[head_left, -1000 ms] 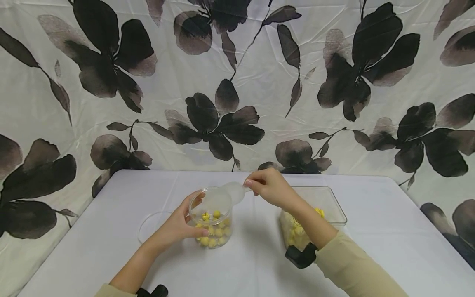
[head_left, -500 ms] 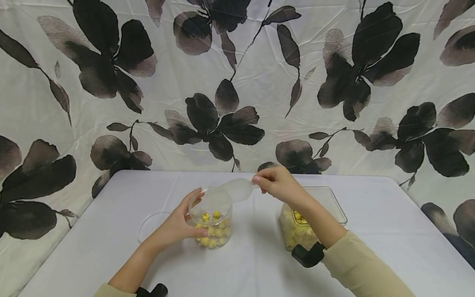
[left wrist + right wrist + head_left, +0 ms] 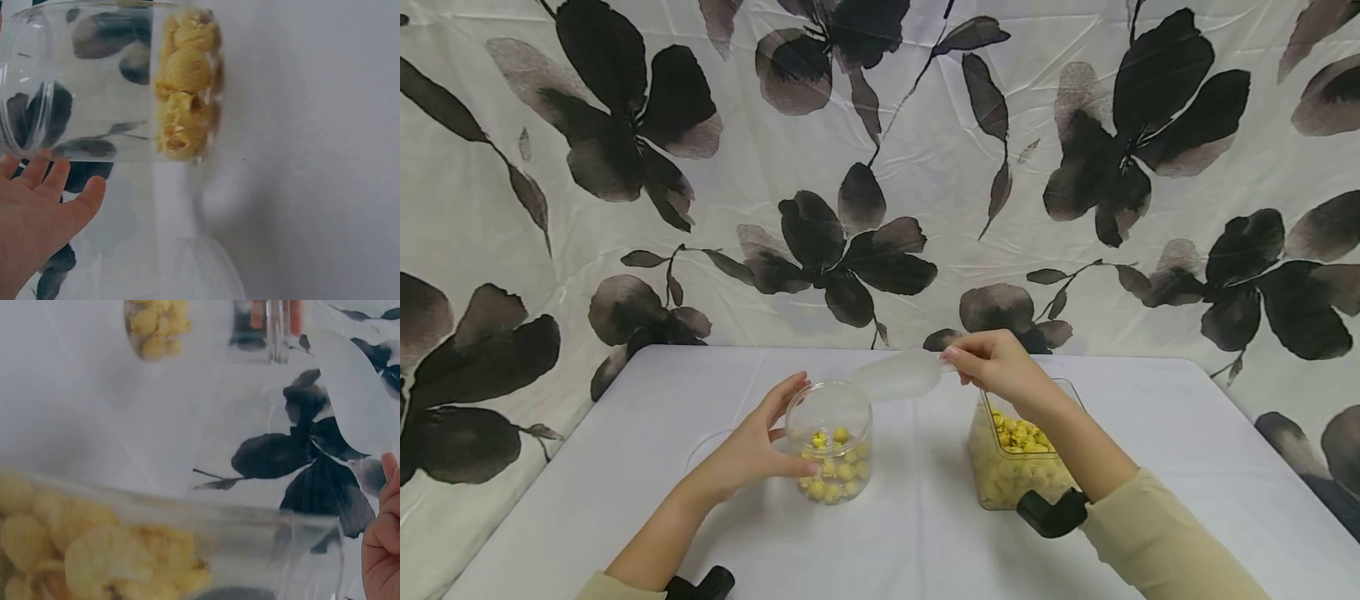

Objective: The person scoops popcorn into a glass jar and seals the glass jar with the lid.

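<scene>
My left hand [image 3: 752, 454] holds a clear round plastic jar [image 3: 808, 417] from its left side, thumb in front and fingers behind near the rim. Yellow popcorn [image 3: 184, 72] lies in the bottom of the jar, which stands upright on the table. Between thumb and fingers, my right hand [image 3: 1000, 367] pinches the handle of a translucent white scoop [image 3: 898, 377]. The scoop is held level above the table, its tip overlapping the back of the jar's rim in the head view. Below the right forearm stands a clear square tub [image 3: 985, 467], holding more popcorn [image 3: 1018, 435].
A clear round lid [image 3: 696, 450] lies on the white table [image 3: 917, 533], partly behind the left wrist. Floral cloth [image 3: 820, 275] hangs behind the table's far edge. Black wrist mounts [image 3: 1052, 512] sit on both forearms.
The right hand and scoop have moved right and slightly up, away from the jar's mouth toward the tub. More of the tub's popcorn now shows. The left hand has stayed on the jar.
</scene>
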A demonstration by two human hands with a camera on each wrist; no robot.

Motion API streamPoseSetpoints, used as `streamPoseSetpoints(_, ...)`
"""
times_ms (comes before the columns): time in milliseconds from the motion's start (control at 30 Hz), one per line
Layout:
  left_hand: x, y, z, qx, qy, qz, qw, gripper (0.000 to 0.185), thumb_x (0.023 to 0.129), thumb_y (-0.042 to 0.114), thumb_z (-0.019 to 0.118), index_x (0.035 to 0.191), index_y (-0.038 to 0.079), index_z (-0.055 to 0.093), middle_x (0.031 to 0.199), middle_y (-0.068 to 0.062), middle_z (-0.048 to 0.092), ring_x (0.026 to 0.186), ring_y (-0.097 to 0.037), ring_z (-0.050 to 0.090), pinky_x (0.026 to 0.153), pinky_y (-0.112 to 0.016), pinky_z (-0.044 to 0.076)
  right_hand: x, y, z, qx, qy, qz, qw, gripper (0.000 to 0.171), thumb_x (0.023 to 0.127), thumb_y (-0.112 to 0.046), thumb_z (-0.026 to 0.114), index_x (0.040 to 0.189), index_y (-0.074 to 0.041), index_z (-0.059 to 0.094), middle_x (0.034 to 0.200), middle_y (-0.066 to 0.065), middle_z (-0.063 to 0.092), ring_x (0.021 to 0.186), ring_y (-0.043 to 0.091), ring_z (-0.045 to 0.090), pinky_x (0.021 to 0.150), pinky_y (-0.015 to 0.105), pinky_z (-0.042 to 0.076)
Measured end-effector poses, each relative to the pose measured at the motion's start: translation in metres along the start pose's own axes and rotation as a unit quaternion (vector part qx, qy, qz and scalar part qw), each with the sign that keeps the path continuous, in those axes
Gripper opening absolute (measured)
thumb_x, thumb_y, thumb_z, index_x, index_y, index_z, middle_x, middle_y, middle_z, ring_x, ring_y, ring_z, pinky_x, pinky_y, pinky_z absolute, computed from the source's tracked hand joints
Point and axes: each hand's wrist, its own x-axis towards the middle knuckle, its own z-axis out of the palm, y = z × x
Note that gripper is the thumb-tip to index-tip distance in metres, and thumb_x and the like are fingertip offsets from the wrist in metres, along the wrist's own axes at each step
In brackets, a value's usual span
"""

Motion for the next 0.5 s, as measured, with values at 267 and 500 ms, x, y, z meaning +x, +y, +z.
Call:
streamPoseSetpoints(267,-0.003,0.015,-0.005,0.06,0.02,0.004,0.998,0.102,0.067,0.019,0.084,0.147,0.015,0.02,0.15,-0.011,0.024,0.138,-0.034,0.017,0.101,-0.063,0.022,-0.006,0.002,-0.017,0.023,0.005,0.006,1.0,0.025,0.095,-0.012,0.053,0.102,0.011,0.062,0.065,0.002,0.051,0.05,0.008,0.034,0.049,0.02,0.029)
streamPoseSetpoints(500,-0.005,0.031,-0.01,0.077,0.047,-0.001,0.9959,0.101,0.068,0.022,0.084,0.147,0.014,0.021,0.149,-0.012,0.026,0.137,-0.035,0.019,0.101,-0.063,0.022,-0.01,0.005,-0.034,0.032,0.001,0.002,0.999,0.026,0.096,-0.013,0.052,0.101,0.011,0.061,0.065,0.002,0.051,0.048,0.007,0.033,0.048,0.02,0.028)
